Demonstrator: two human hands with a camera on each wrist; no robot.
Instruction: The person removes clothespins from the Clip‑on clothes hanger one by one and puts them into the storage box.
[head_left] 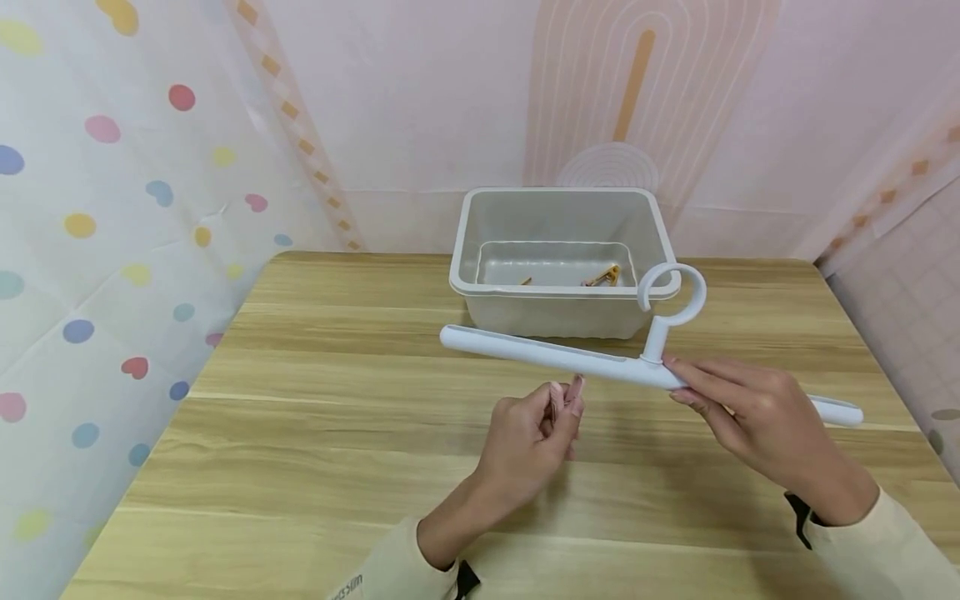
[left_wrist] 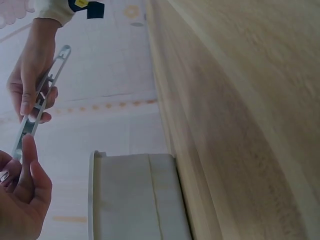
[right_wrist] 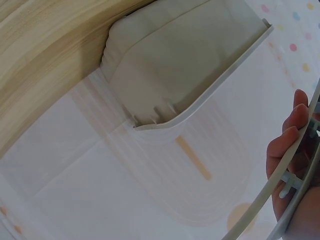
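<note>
My right hand [head_left: 765,408] grips a white plastic bar hanger [head_left: 555,353] just right of its round open hook, thumb and fingers on either side of the bar. The hanger is tilted above the table, its left end higher. Its hollow, ribbed underside shows in the left wrist view. Below the bar's left half, my left hand [head_left: 528,437] pinches a small pink clothes peg [head_left: 576,388] between thumb and fingers. Its prongs point up towards the bar; whether they touch it, I cannot tell. Fingers hide most of the peg.
A grey plastic bin [head_left: 562,312] stands at the back of the wooden table [head_left: 337,467], against the patterned cloth wall. Inside lies an orange clip [head_left: 604,276] with another small orange piece beside it. The hanger's hook overlaps the bin's right front corner in the head view.
</note>
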